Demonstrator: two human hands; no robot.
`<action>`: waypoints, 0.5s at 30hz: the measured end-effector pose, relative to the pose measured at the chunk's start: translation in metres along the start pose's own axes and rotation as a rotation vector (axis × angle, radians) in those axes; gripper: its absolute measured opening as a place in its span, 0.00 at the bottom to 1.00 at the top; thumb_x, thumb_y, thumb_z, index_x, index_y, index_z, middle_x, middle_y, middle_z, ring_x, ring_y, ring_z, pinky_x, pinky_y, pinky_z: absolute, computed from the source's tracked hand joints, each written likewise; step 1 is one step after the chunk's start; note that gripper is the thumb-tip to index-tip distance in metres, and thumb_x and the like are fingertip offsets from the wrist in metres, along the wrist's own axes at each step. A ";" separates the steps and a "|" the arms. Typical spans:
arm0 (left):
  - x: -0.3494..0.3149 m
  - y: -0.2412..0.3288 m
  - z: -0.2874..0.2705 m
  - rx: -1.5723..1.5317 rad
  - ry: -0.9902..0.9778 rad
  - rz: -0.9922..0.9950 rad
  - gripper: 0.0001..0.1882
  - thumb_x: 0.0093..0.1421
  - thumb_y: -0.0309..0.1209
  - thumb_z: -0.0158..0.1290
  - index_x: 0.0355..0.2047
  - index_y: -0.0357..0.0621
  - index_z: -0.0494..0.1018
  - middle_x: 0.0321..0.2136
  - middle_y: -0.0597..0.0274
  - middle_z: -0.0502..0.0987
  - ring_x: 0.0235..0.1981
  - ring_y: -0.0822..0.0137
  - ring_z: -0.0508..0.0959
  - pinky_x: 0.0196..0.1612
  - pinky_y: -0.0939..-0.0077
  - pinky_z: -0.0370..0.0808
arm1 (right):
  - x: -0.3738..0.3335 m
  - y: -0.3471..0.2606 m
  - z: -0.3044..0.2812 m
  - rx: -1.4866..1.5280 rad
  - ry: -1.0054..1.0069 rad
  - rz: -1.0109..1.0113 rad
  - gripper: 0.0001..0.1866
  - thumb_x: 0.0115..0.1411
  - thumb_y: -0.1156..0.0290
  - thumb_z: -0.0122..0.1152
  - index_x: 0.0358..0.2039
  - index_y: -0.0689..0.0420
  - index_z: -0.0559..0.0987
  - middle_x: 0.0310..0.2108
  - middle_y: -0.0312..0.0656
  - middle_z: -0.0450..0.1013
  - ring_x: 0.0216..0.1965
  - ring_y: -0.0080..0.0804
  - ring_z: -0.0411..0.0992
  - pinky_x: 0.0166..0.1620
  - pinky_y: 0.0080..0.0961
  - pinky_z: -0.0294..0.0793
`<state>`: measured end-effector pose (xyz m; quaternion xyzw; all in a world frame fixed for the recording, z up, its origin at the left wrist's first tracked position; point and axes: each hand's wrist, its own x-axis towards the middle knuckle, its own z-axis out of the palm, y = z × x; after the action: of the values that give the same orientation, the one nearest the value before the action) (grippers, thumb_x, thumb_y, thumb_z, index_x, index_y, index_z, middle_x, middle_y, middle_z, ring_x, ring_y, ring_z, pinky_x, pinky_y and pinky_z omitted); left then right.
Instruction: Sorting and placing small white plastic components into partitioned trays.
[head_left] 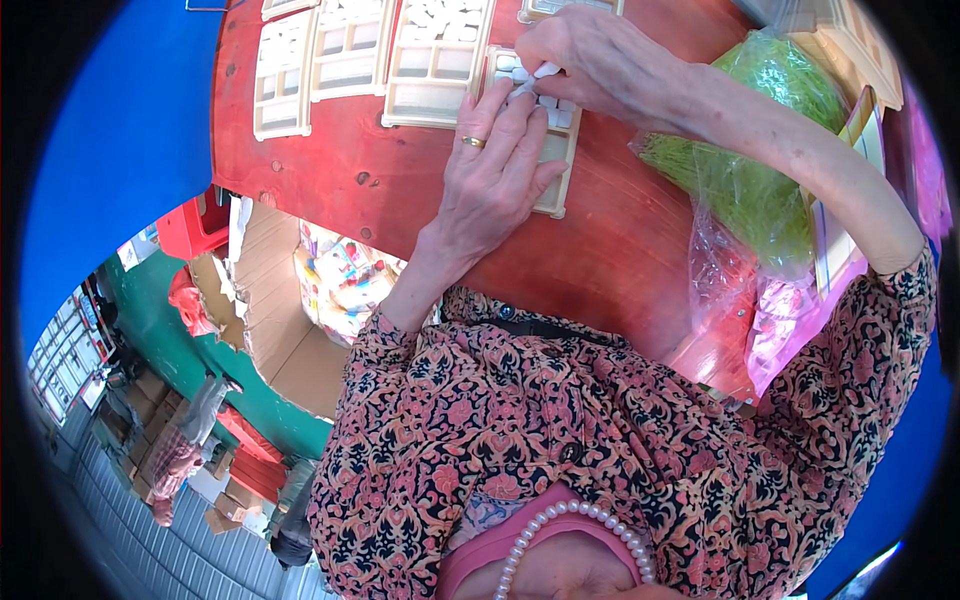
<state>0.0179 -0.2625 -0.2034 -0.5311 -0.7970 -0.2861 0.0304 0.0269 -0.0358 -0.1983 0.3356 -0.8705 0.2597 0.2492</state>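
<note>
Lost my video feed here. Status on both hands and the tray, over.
Left hand flat on cream tray, steadying it. Right hand pinching small white piece over tray's compartments. Green bag beside right forearm, not blocking.

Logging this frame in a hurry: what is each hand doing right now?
Left hand: open, fingers flat on the cream plastic compartment tray.
Right hand: pinched shut on a small white piece.

Surface: red wooden table (pixel 350 170)
On it: cream compartment trays (pixel 345 60); bagged green stuff (pixel 760 170); pink bags (pixel 790 320)
</note>
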 end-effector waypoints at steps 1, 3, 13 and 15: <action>0.000 0.001 0.000 0.027 -0.012 -0.008 0.27 0.50 0.36 0.61 0.46 0.30 0.72 0.48 0.48 0.70 0.57 0.47 0.66 0.59 0.47 0.60 | 0.003 -0.001 -0.001 0.002 0.001 -0.003 0.15 0.59 0.71 0.54 0.41 0.68 0.65 0.30 0.50 0.64 0.29 0.40 0.65 0.30 0.32 0.66; -0.001 0.002 -0.001 0.056 -0.023 -0.017 0.27 0.50 0.37 0.61 0.46 0.30 0.72 0.48 0.50 0.70 0.56 0.48 0.66 0.59 0.46 0.60 | 0.007 -0.004 -0.004 -0.051 -0.011 0.006 0.16 0.58 0.71 0.55 0.42 0.68 0.65 0.31 0.50 0.63 0.29 0.42 0.65 0.30 0.32 0.66; -0.002 0.004 0.002 0.047 0.012 -0.080 0.27 0.53 0.37 0.60 0.50 0.34 0.71 0.48 0.51 0.69 0.54 0.47 0.68 0.60 0.47 0.58 | 0.023 0.016 -0.014 0.488 -0.492 0.645 0.05 0.55 0.75 0.56 0.28 0.63 0.74 0.23 0.45 0.70 0.26 0.42 0.68 0.31 0.30 0.68; -0.001 0.002 0.003 0.030 0.029 -0.078 0.28 0.53 0.38 0.60 0.51 0.34 0.70 0.50 0.50 0.69 0.55 0.45 0.67 0.59 0.47 0.58 | 0.020 0.019 -0.013 0.502 -0.487 0.654 0.04 0.54 0.75 0.56 0.27 0.63 0.74 0.23 0.45 0.70 0.26 0.42 0.68 0.31 0.30 0.68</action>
<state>0.0208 -0.2611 -0.2049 -0.4951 -0.8206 -0.2829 0.0387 0.0035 -0.0245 -0.1823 0.1453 -0.8740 0.4403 -0.1456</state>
